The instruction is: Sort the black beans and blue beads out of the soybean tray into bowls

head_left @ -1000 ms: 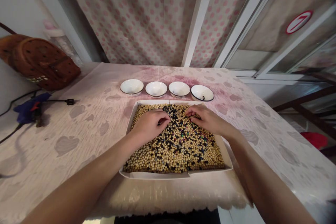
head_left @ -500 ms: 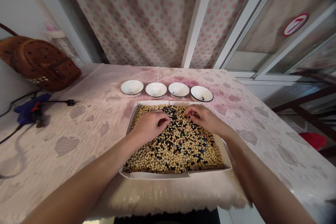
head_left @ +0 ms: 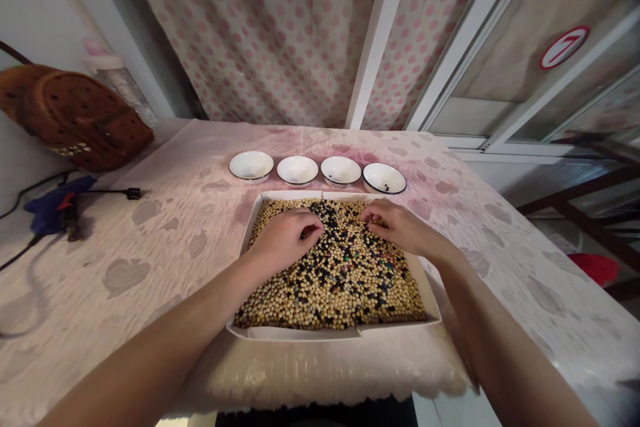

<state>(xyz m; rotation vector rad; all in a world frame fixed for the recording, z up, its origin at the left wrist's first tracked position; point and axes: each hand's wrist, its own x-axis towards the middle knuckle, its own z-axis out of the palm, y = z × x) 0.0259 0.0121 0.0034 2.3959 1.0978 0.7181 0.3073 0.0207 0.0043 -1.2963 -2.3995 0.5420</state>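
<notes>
Now, left hand (head_left: 284, 238) and right hand (head_left: 400, 227) apart, both curled over beads (head_left: 333, 287) (grip: cannot tell), gap between; bowls (head_left: 297, 170) just beyond far edge of tray (head_left: 310, 335).

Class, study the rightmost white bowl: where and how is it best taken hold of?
The rightmost bowl is probably best pinched at its right rim, coming from the right: its wall widens toward the rim and that side stands free, whereas another bowl sits close on its left. Keep it level: small dark pieces lie inside.
</notes>
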